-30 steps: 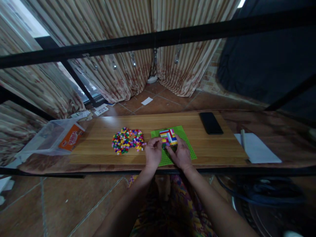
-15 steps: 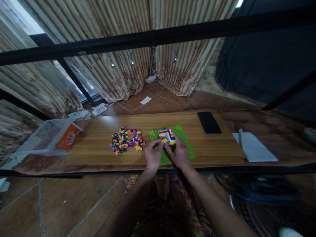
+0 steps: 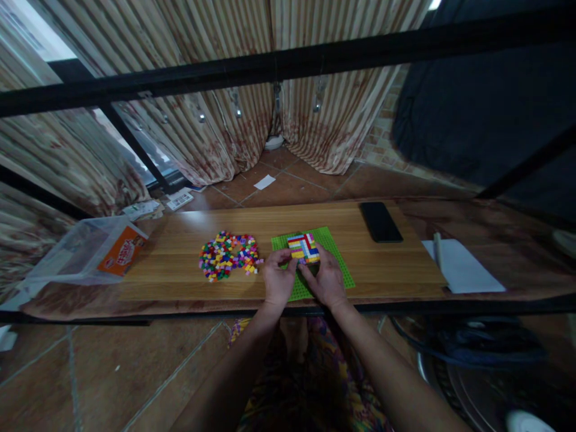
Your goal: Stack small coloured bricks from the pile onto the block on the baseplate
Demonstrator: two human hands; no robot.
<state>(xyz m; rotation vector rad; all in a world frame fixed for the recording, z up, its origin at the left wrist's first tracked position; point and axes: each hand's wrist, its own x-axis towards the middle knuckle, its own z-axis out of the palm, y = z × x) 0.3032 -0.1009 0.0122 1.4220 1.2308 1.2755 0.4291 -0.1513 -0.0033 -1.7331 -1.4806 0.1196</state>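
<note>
A block built of multicoloured toy bricks (image 3: 303, 247), with yellow, red, white and blue rows on top, is held between both hands over a green studded baseplate (image 3: 333, 252). My left hand (image 3: 278, 277) grips its left side, thumb and fingers closed at the near left corner. On the right, my right hand (image 3: 327, 279) has its fingers wrapped along the side and its thumb at the near edge. The block's near underside is partly hidden by the thumbs. To the left, a pile of small loose bricks (image 3: 220, 258) lies on the wooden board (image 3: 175, 240).
A black phone (image 3: 380, 222) lies at the board's back right. Beyond the right edge is a white paper (image 3: 468, 267) with a pale stick-like object on it. A clear plastic box (image 3: 81, 249) with an orange label stands at the left. A dark metal bar (image 3: 252, 69) crosses above.
The yellow brick that was between my left fingertips now sits at the block's near left corner, with my left thumb against it. Both hands have stayed at the block.
</note>
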